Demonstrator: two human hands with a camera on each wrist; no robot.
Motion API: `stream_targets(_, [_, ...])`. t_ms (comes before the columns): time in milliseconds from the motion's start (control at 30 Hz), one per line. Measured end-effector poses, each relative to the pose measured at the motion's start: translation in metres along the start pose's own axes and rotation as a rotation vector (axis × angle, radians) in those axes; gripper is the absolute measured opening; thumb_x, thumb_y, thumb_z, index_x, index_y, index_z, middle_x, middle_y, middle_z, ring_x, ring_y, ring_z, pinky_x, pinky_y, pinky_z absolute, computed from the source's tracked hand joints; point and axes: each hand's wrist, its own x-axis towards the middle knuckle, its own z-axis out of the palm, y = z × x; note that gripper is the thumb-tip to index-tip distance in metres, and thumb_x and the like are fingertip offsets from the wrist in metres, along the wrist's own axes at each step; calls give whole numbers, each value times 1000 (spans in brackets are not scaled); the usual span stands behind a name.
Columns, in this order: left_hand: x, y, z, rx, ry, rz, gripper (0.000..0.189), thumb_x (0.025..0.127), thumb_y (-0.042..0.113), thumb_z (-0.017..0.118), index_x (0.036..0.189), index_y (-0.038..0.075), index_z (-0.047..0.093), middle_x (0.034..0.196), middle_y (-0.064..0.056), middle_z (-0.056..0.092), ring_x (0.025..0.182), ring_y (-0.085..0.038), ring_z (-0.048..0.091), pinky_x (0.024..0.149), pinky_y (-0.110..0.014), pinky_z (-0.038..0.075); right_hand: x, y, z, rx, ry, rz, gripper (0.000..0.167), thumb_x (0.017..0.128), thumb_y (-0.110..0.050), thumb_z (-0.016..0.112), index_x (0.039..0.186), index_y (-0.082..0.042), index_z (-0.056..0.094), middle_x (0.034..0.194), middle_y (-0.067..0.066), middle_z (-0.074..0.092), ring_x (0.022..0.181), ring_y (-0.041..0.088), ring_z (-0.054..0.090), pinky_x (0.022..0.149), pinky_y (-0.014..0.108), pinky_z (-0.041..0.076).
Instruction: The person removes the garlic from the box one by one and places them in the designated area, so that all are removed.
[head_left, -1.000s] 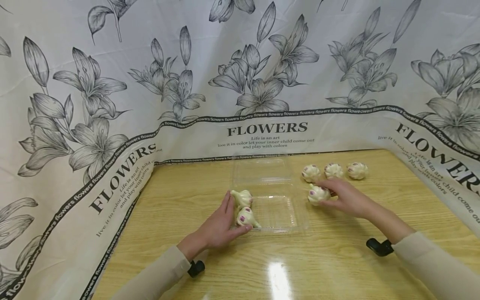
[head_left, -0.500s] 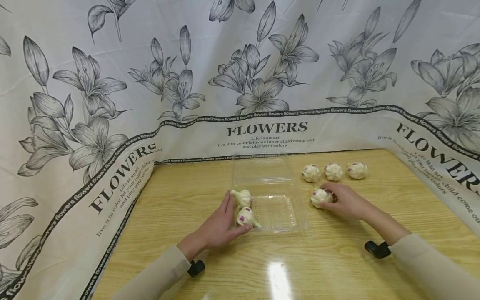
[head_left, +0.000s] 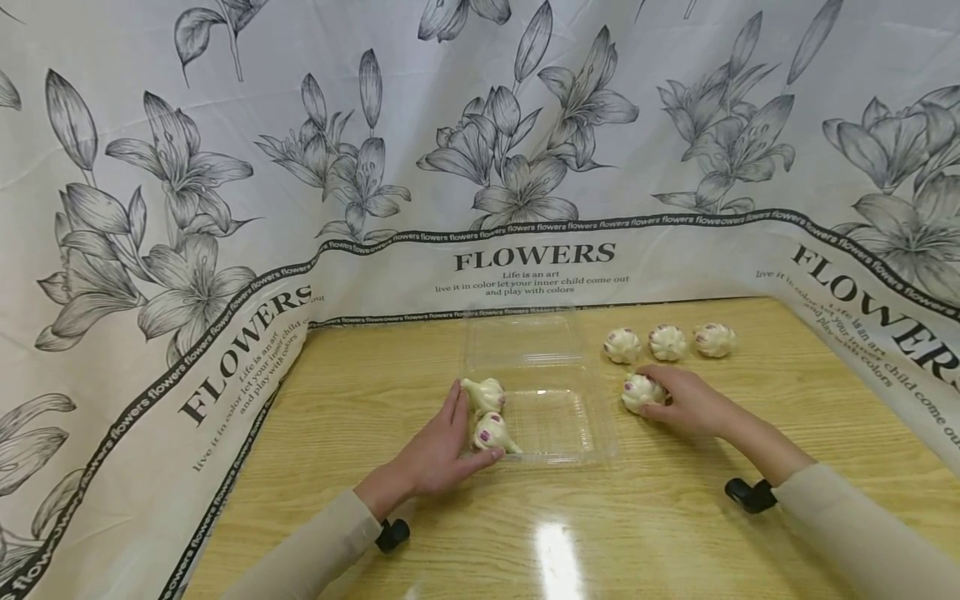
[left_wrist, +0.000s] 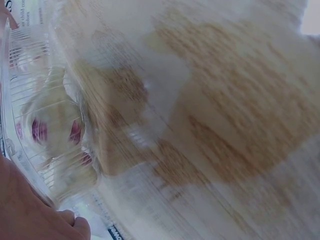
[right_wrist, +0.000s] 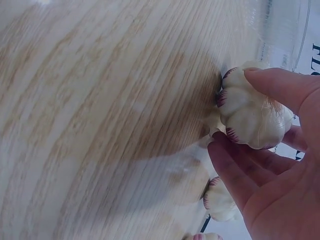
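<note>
A clear plastic clamshell box (head_left: 555, 421) lies with its lid (head_left: 525, 342) folded back. Two garlic bulbs sit side by side in its left part, the rear bulb (head_left: 487, 397) and the front bulb (head_left: 492, 433). My left hand (head_left: 435, 454) rests against the box's front left corner, straight fingers along the left wall and thumb at the front edge. To the right of the box, my right hand (head_left: 693, 400) grips another garlic bulb (head_left: 642, 394) between thumb and fingers. In the right wrist view, the thumb presses one side of this purple-marked bulb (right_wrist: 255, 112).
Behind my right hand, a row of three garlic bulbs runs along the table, the left bulb (head_left: 622, 346), the middle bulb (head_left: 667, 342) and the right bulb (head_left: 715, 340). A flower-printed cloth (head_left: 532, 283) borders the wooden table (head_left: 360, 392) at the back and sides.
The bulb in my right hand has turned and shifted slightly right, away from the rear row. My left hand and the box stay in place.
</note>
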Motion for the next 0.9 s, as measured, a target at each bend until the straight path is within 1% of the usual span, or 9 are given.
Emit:
stream_targets(300, [0,1,-1,5,3,5,116,94,78,43,160,-4,-5,168,-20,-16,153,-37,16,123,-42,26,0,1,-2,9,-7,2,63,92,-16,77,140,14,49,132,34,58,117,45,60,91,56,53])
stream_targets(433, [-1,2,-2,0,3,8,115,95,78,43,161,-4,-4,168,-20,-15,153,-38,17,123,-42,27,-1,2,-4,1,-11,8,65,91,-17,79,140,14,49,131,33,59,112,41,62,87,53,55])
stream_targets(567, [-1,3,-3,-8,2,3,115,95,78,44,161,-4,-4,168,-20,-14,153,-39,19,123,-43,28,-4,1,-9,-2,-24,20,69,92,-20,78,143,13,46,133,34,57,111,43,62,85,54,56])
stream_targets(633, [-2,3,-3,-7,-1,-2,116,94,78,44,161,-3,-4,168,-20,-14,153,-39,20,123,-43,27,-7,-2,-13,-7,-31,22,72,92,-22,78,145,12,44,136,35,54,113,47,61,88,57,56])
stream_targets(733, [-2,3,-3,-7,-5,-6,116,94,79,43,161,-2,-5,168,-19,-15,153,-38,19,123,-42,27,-10,-8,-20,-25,-29,16,73,93,-24,78,147,11,43,140,37,50,120,52,56,94,63,52])
stream_targets(900, [-2,3,-3,-8,-6,-7,116,94,79,43,161,-1,-6,168,-18,-15,152,-38,20,123,-43,28,-13,-23,-30,-63,7,-1,72,91,-21,79,147,9,45,145,38,45,127,55,50,102,68,44])
